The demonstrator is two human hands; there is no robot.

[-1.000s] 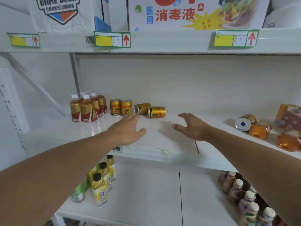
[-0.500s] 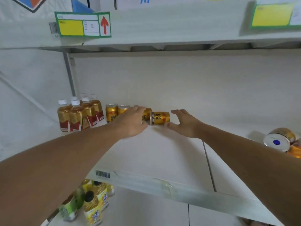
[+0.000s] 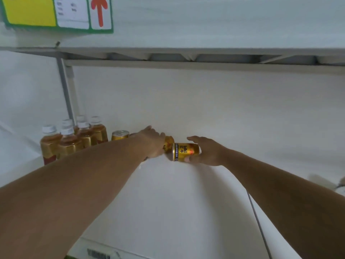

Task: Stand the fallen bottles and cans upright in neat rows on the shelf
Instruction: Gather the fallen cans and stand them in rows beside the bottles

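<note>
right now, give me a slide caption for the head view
Both hands reach two fallen gold cans: right hand grips one can, left hand covers the other.

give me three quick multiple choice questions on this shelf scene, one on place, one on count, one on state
1. Where do the white-capped amber tea bottles stand?
A. left end of the white shelf
B. right end
C. front edge

2. How many white caps show?
A. two
B. five
C. nine

3. How is the gold drink can in the right hand?
A. upright
B. on its side
C. crushed

Answers: 1 A, they stand left of both hands. 2 B, five caps are visible. 3 B, its rim faces sideways, thumb and fingers round it.
</note>
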